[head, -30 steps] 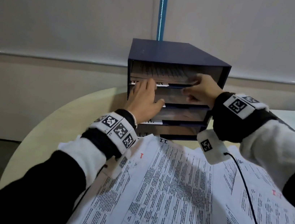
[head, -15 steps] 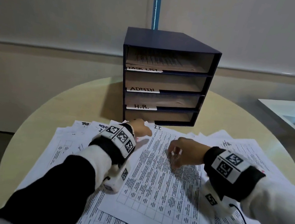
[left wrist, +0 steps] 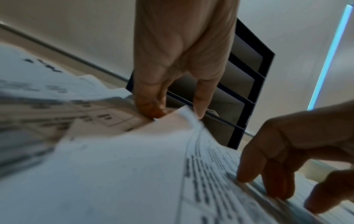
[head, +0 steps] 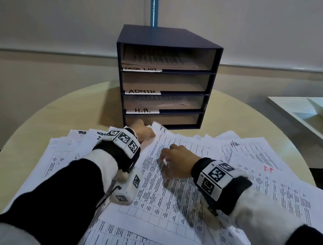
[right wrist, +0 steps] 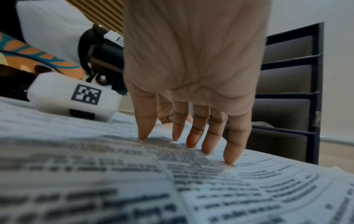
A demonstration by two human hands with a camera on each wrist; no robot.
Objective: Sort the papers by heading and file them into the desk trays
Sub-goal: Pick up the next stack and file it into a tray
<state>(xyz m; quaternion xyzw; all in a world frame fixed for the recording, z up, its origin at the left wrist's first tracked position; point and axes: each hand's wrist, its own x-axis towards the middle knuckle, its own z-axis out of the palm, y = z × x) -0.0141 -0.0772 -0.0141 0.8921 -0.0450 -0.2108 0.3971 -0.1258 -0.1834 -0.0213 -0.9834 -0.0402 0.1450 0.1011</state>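
Note:
A dark blue tray unit stands at the back of the table; three slots read TASK LIST, ADMIN and H.R., and the lowest label is hidden. Sheets lie in the top and third slots. Printed papers are spread in front of it. My left hand pinches the raised far-left corner of the top sheet just before the lowest slot; the left wrist view shows the left hand with thumb and finger closing on that corner. My right hand presses its fingertips onto the same sheet.
The round pale table is mostly covered by overlapping sheets, one marked I.T in red. A white ledge sits to the right beyond the table. A lit blue strip runs up the wall behind the unit.
A second ago both hands were at the unit's top slot. They came down onto the papers, and the left hand now has the top sheet's corner lifted.

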